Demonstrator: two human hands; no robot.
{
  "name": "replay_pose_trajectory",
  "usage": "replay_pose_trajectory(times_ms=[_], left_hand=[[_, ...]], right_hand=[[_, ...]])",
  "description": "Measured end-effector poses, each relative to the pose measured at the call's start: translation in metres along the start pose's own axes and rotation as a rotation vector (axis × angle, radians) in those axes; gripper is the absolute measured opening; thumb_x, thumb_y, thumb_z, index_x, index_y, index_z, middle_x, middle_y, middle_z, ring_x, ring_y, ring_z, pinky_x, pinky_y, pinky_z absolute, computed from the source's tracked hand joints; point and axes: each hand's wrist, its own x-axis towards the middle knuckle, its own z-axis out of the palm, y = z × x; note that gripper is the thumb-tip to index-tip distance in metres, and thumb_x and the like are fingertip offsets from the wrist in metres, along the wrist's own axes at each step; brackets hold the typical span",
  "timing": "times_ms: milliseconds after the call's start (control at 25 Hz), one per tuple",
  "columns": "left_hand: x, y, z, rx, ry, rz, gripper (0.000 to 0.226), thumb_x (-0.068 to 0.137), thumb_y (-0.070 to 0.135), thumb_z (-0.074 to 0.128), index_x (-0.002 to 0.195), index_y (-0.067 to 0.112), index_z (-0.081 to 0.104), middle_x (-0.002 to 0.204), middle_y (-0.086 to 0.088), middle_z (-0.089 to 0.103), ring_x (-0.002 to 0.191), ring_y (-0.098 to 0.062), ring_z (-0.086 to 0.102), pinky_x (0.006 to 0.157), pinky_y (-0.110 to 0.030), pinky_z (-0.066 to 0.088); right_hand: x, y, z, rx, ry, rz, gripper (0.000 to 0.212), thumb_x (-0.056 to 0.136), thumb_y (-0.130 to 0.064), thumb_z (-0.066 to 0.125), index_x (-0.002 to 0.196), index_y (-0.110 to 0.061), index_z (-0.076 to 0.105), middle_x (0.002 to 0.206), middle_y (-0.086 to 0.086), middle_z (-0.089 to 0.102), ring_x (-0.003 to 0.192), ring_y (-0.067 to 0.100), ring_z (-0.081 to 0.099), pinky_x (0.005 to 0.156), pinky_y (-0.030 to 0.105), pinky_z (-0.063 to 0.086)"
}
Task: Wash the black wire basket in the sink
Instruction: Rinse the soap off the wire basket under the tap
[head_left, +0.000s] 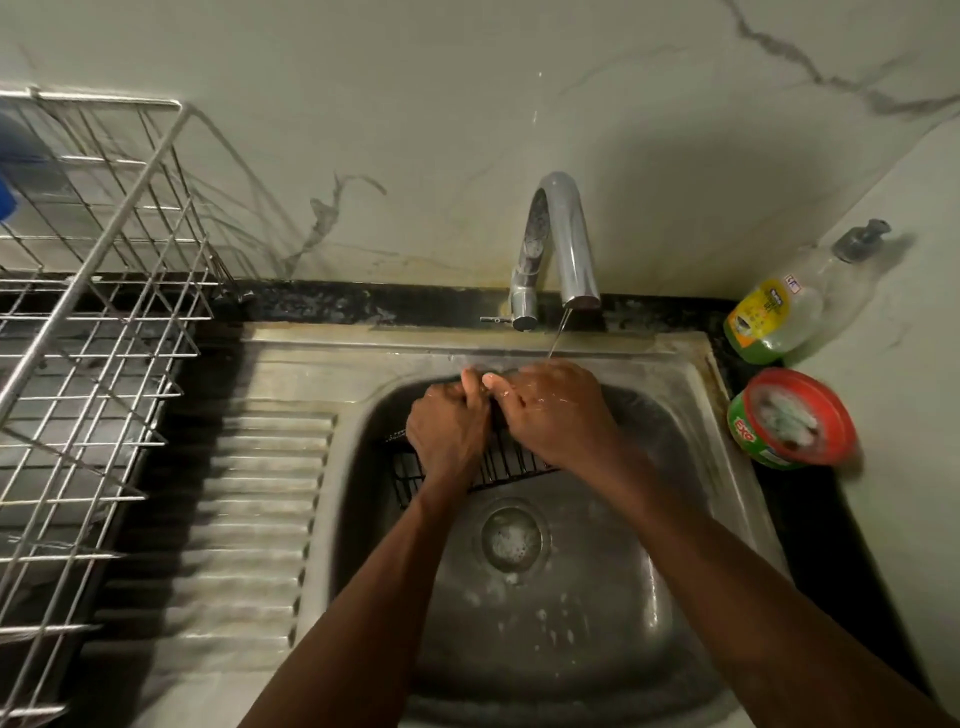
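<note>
The black wire basket (501, 462) stands tilted at the far side of the steel sink (691, 415), mostly hidden behind my hands. My left hand (447, 428) grips its upper edge, fingers curled over the wire. My right hand (553, 410) lies over the basket's top right part, wet, with its fingers bent onto the wire beside the left thumb. A thin stream of water falls from the chrome tap (558, 244) onto the right hand. Soap foam sits around the drain (511, 535).
A steel wire dish rack (98, 332) stands on the left, beside the ribbed draining board (249, 519). At the right of the sink are a pump bottle of green dish liquid (779, 312) and a red round tub of dish soap (795, 418).
</note>
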Motion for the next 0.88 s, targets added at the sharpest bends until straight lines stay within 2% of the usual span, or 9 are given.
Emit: replay_pose_trajectory(times_ms=[120,240,320,440,520,600,720,800,880], left_hand=[[0.006,-0.002,0.004,-0.064,-0.023,0.008,0.060,0.102,0.047,0.043,0.051,0.018,0.054,0.049,0.000,0.056,0.047,-0.017,0.055,0.064,-0.032,0.055],[0.004,0.008,0.009,-0.066,-0.074,0.016,0.057,0.102,0.047,0.043,0.053,0.020,0.054,0.050,0.003,0.054,0.047,-0.013,0.055,0.062,-0.028,0.052],[0.006,0.012,0.009,-0.113,-0.131,0.004,0.053,0.104,0.044,0.044,0.057,0.020,0.055,0.052,0.003,0.054,0.047,-0.011,0.054,0.057,-0.025,0.047],[0.015,0.004,0.009,-0.359,-0.138,-0.138,0.051,0.103,0.038,0.049,0.058,0.015,0.058,0.056,-0.002,0.059,0.052,-0.017,0.056,0.060,-0.033,0.051],[0.019,-0.008,0.008,-0.516,-0.130,-0.246,0.044,0.100,0.034,0.053,0.062,0.013,0.063,0.063,-0.004,0.066,0.062,-0.020,0.063,0.071,-0.038,0.057],[0.018,-0.014,0.001,-0.585,-0.157,-0.308,0.039,0.098,0.032,0.055,0.066,0.011,0.066,0.065,-0.010,0.067,0.066,-0.026,0.065,0.073,-0.041,0.056],[0.023,-0.019,-0.004,-0.624,-0.232,-0.279,0.042,0.096,0.038,0.055,0.079,0.003,0.072,0.074,-0.017,0.073,0.076,-0.039,0.071,0.071,-0.047,0.059],[0.027,-0.015,-0.006,-0.622,-0.273,-0.264,0.046,0.099,0.045,0.054,0.084,0.005,0.071,0.081,-0.015,0.074,0.081,-0.037,0.073,0.076,-0.049,0.061],[0.025,-0.009,-0.008,-0.601,-0.350,-0.230,0.056,0.098,0.058,0.048,0.085,0.008,0.071,0.085,-0.013,0.075,0.083,-0.032,0.074,0.079,-0.047,0.062]], right_hand=[[-0.010,0.009,-0.005,0.450,0.045,0.230,0.044,0.107,-0.037,0.046,0.086,-0.014,0.077,0.073,-0.002,0.068,0.065,0.007,0.059,0.062,0.017,0.043],[0.000,0.008,-0.006,0.484,0.111,0.751,0.072,0.108,-0.048,0.031,0.064,-0.003,0.066,0.054,0.006,0.061,0.047,0.018,0.055,0.048,0.027,0.038],[0.010,0.004,-0.011,0.366,0.036,0.935,0.071,0.109,-0.050,0.027,0.060,-0.008,0.057,0.050,0.001,0.052,0.045,0.021,0.049,0.048,0.026,0.032],[0.014,-0.025,-0.019,0.194,-0.015,0.565,0.035,0.107,-0.036,0.046,0.077,-0.023,0.058,0.063,-0.005,0.054,0.056,0.011,0.051,0.056,0.025,0.042],[0.005,-0.040,-0.014,0.192,-0.102,0.270,0.013,0.099,-0.033,0.059,0.105,-0.023,0.064,0.100,-0.003,0.066,0.095,0.013,0.060,0.092,0.033,0.046],[-0.004,-0.034,-0.009,0.173,-0.163,0.212,0.033,0.094,-0.048,0.061,0.120,-0.027,0.064,0.117,-0.007,0.066,0.112,0.012,0.056,0.105,0.037,0.039],[-0.007,-0.016,-0.020,0.149,-0.084,0.391,0.051,0.088,-0.078,0.052,0.086,-0.031,0.071,0.079,-0.015,0.069,0.076,0.005,0.062,0.079,0.027,0.046],[-0.002,-0.009,-0.020,0.155,-0.087,0.401,0.054,0.090,-0.079,0.045,0.059,-0.036,0.054,0.055,-0.015,0.057,0.054,0.002,0.055,0.061,0.023,0.041],[0.010,-0.006,-0.018,0.108,-0.110,0.437,0.068,0.097,-0.076,0.030,0.052,-0.029,0.051,0.050,-0.011,0.052,0.049,0.005,0.053,0.061,0.026,0.042]])
